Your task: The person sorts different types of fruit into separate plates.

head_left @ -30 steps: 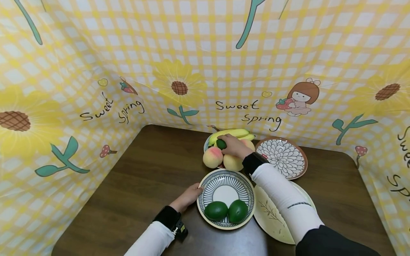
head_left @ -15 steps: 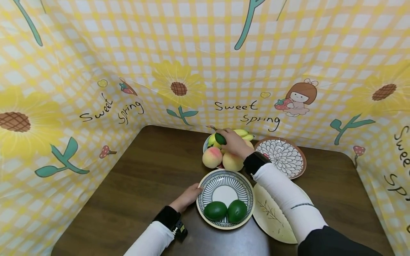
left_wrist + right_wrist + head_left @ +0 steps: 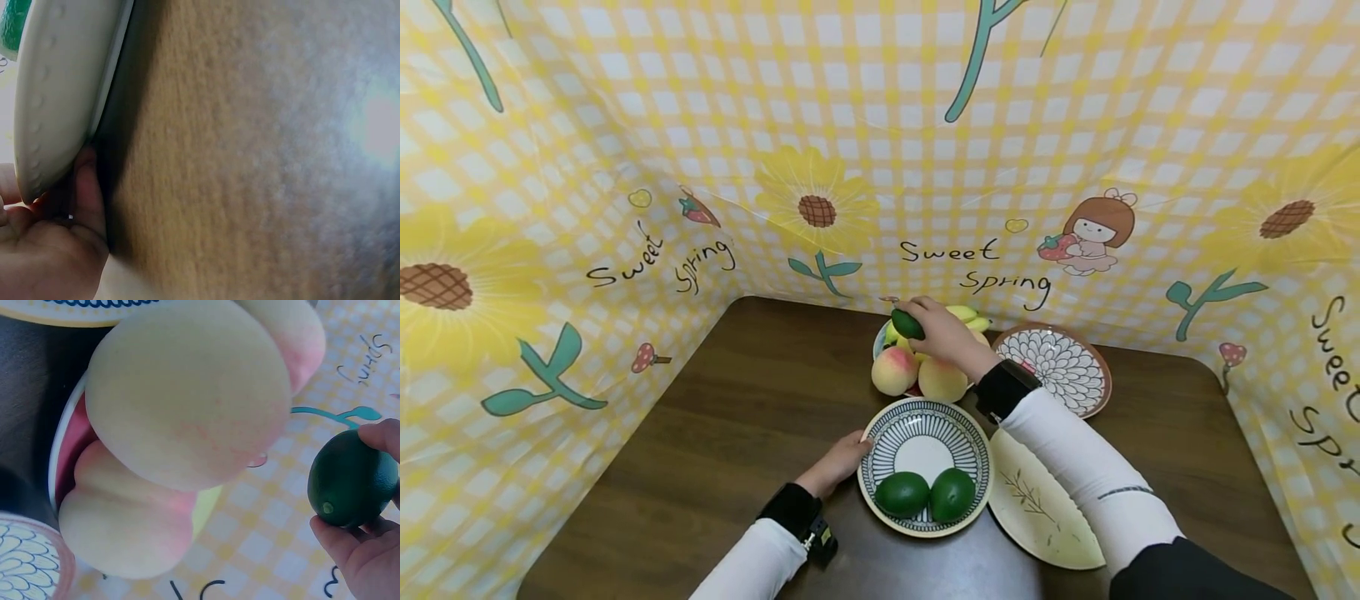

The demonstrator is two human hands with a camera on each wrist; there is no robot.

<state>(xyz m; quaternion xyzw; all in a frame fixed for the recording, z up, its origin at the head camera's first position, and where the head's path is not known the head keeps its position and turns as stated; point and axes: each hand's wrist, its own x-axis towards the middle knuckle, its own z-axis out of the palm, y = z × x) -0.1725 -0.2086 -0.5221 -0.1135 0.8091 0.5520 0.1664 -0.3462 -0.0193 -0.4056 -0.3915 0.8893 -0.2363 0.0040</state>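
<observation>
My left hand [image 3: 841, 460] grips the left rim of a white plate with dark radiating stripes [image 3: 923, 457]. In the left wrist view, its fingers [image 3: 89, 194] reach under the plate's edge. Two green avocados [image 3: 902, 495] lie side by side on the near part of this plate. Over the fruit bowl at the back, my right hand [image 3: 946, 335] pinches another avocado [image 3: 908, 324]. The right wrist view shows this avocado between thumb and fingers, its stem nub visible. Below it in the bowl [image 3: 76, 425] are peaches [image 3: 894, 371] and bananas [image 3: 964, 314], partly hidden by the hand.
A brown-rimmed plate with a petal pattern [image 3: 1060, 367] stands to the right of the bowl. Nearer, a pale yellow-green plate with a twig design [image 3: 1037, 508] lies partly under the right forearm. A yellow checked cloth [image 3: 880, 183] surrounds the dark wooden table [image 3: 737, 392].
My right hand has lifted the avocado up from among the fruit and shifted it slightly left and away. My left hand keeps its hold on the striped plate.
</observation>
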